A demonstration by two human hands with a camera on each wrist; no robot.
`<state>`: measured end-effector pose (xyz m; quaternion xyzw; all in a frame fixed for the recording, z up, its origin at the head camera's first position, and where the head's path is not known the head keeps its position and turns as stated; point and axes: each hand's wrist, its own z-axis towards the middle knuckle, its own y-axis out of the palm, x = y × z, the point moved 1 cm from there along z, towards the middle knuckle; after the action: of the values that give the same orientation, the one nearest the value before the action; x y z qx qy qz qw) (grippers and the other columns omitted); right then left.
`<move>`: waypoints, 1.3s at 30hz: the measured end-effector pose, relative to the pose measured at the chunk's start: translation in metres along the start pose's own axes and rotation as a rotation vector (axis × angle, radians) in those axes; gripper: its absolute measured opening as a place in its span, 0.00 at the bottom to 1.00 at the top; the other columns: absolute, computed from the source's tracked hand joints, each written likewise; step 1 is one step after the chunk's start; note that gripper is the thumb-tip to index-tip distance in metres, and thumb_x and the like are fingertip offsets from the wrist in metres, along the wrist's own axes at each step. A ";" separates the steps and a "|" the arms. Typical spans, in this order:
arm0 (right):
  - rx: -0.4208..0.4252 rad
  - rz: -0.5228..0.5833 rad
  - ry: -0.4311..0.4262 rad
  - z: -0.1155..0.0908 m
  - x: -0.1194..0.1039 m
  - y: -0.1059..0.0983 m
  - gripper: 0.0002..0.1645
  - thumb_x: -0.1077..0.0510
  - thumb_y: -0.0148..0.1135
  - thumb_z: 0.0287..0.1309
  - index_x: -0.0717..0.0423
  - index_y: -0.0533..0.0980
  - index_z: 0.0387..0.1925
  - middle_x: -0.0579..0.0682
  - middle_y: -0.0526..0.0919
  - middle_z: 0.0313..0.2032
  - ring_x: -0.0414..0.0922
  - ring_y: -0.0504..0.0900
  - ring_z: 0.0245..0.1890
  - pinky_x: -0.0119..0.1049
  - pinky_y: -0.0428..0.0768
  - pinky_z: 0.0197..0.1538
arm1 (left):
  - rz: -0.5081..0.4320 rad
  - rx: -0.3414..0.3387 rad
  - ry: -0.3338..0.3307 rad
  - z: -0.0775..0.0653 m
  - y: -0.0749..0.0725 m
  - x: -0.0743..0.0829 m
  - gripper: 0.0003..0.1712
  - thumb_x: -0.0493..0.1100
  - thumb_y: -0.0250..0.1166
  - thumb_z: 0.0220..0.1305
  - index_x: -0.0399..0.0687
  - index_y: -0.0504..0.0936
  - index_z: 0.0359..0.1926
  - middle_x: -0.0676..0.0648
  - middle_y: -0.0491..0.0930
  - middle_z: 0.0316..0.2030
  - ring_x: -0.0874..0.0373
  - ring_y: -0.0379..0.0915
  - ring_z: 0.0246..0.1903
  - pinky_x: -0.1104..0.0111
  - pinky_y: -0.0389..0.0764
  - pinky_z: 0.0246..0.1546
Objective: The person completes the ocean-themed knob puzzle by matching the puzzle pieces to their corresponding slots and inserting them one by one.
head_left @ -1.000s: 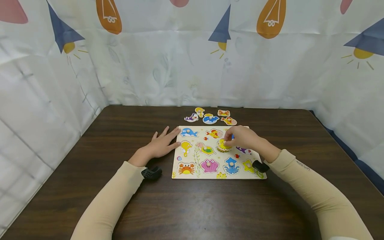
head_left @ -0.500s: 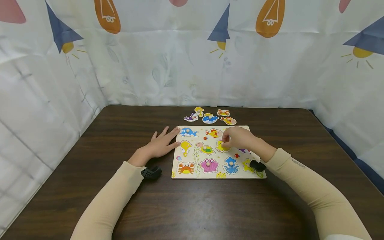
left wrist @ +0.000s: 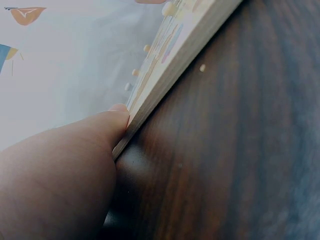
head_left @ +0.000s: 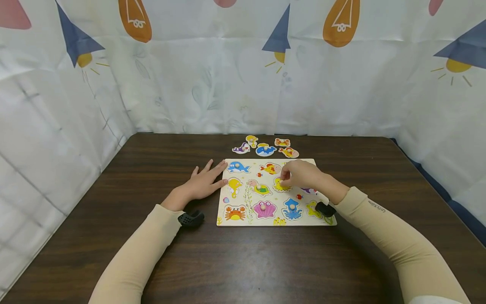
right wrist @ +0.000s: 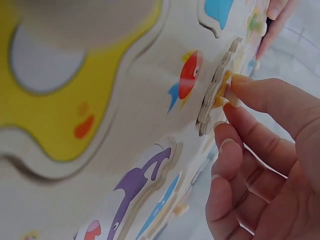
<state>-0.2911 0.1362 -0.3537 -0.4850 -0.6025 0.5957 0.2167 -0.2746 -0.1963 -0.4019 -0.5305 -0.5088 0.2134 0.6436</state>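
Observation:
A light wooden peg-puzzle board point(head_left: 280, 207) with sea-animal shapes lies flat on the table. My right hand point(head_left: 305, 175) reaches over its upper right part. Thumb and index finger pinch the small knob point(right wrist: 231, 96) of a yellow puzzle piece point(head_left: 278, 185) with a scalloped rim. That piece lies at its place on the board; whether it sits flush I cannot tell. The fingers of my left hand point(head_left: 200, 185) are spread, with fingertips and thumb touching the board's left edge. In the left wrist view, the thumb point(left wrist: 80, 135) rests against that edge.
Behind the board lie several loose pieces: a purple one point(head_left: 241, 148), a yellow one point(head_left: 252, 140), a blue whale point(head_left: 265, 150), a crab point(head_left: 282, 142) and a fish point(head_left: 289, 152). The dark wooden table point(head_left: 243, 261) extends in front. A patterned curtain point(head_left: 235, 93) hangs behind.
My right hand has shifted slightly left with the yellow scalloped piece, which now lines up with its place on the board. In the last half second hardly anything moved. The left hand has stayed put.

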 end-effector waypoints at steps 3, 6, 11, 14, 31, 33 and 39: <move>-0.006 -0.001 -0.001 0.000 -0.001 0.000 0.08 0.52 0.73 0.62 0.51 0.83 0.33 0.44 0.81 0.30 0.43 0.74 0.29 0.37 0.72 0.34 | -0.002 -0.001 -0.001 0.000 0.000 0.000 0.42 0.59 0.52 0.79 0.51 0.48 0.83 0.47 0.43 0.81 0.39 0.28 0.79 0.32 0.29 0.69; -0.009 -0.005 -0.006 0.000 -0.001 0.000 0.08 0.52 0.73 0.62 0.51 0.84 0.33 0.44 0.81 0.30 0.43 0.74 0.29 0.37 0.73 0.34 | -0.003 -0.001 -0.002 0.000 0.000 -0.001 0.42 0.59 0.52 0.79 0.52 0.48 0.83 0.47 0.43 0.81 0.39 0.28 0.79 0.32 0.29 0.69; -0.010 -0.012 -0.006 0.000 0.000 -0.001 0.08 0.52 0.73 0.62 0.51 0.84 0.33 0.44 0.81 0.31 0.43 0.74 0.29 0.37 0.73 0.34 | -0.004 0.001 0.000 0.001 0.001 -0.002 0.42 0.60 0.52 0.79 0.52 0.48 0.83 0.46 0.43 0.81 0.39 0.28 0.79 0.32 0.29 0.69; -0.010 -0.012 -0.005 0.000 0.000 -0.001 0.08 0.52 0.73 0.62 0.51 0.84 0.33 0.44 0.81 0.31 0.43 0.74 0.29 0.37 0.73 0.34 | -0.002 0.002 0.000 0.001 0.001 -0.002 0.42 0.60 0.52 0.79 0.52 0.48 0.83 0.46 0.43 0.81 0.39 0.28 0.79 0.32 0.29 0.69; -0.018 -0.030 0.010 0.003 0.000 0.000 0.08 0.52 0.72 0.63 0.51 0.84 0.35 0.45 0.81 0.31 0.44 0.75 0.30 0.38 0.74 0.36 | -0.004 -0.001 -0.014 0.002 0.001 -0.002 0.43 0.61 0.53 0.79 0.53 0.47 0.83 0.47 0.42 0.82 0.39 0.27 0.79 0.32 0.28 0.69; -0.017 -0.029 0.010 0.002 -0.001 0.000 0.08 0.52 0.73 0.63 0.52 0.84 0.36 0.45 0.81 0.31 0.44 0.75 0.30 0.38 0.74 0.36 | -0.002 -0.002 -0.017 0.002 0.001 -0.002 0.43 0.61 0.52 0.79 0.53 0.47 0.83 0.48 0.42 0.82 0.40 0.27 0.79 0.32 0.28 0.69; -0.019 -0.028 0.019 0.002 -0.001 -0.001 0.08 0.52 0.73 0.63 0.52 0.84 0.36 0.45 0.81 0.30 0.44 0.75 0.31 0.38 0.73 0.37 | 0.002 0.002 -0.017 0.003 0.000 -0.003 0.43 0.61 0.52 0.79 0.53 0.47 0.83 0.48 0.42 0.82 0.40 0.27 0.79 0.32 0.28 0.69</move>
<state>-0.2929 0.1343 -0.3524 -0.4843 -0.6126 0.5822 0.2263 -0.2779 -0.1973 -0.4035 -0.5287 -0.5135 0.2190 0.6394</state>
